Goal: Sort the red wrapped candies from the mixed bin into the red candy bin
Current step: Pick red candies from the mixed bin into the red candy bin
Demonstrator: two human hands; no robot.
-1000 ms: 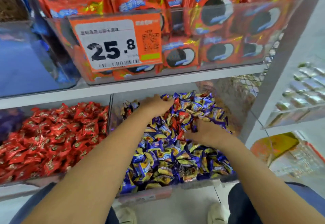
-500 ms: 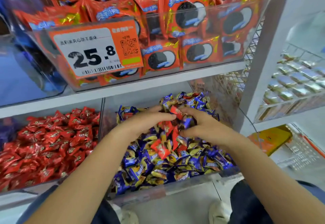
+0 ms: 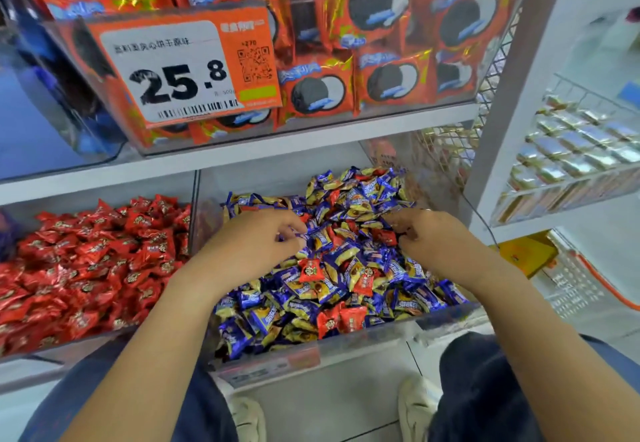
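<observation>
Both hands sit mid-frame in the mixed bin [image 3: 346, 344]. The left hand [image 3: 252, 247] pinches a blue candy [image 3: 300, 233]; a red candy [image 3: 384, 236] touches the curled right fingers [image 3: 407, 230], grip unclear.

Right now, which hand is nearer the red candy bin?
Left. The left hand is in the mixed bin just past the divider from the red candy bin; the right hand is farther right.

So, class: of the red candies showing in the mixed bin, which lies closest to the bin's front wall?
The pair of red candies beside each other against the mixed bin's clear front wall; the other red ones lie further back, nearer the hands.
</observation>
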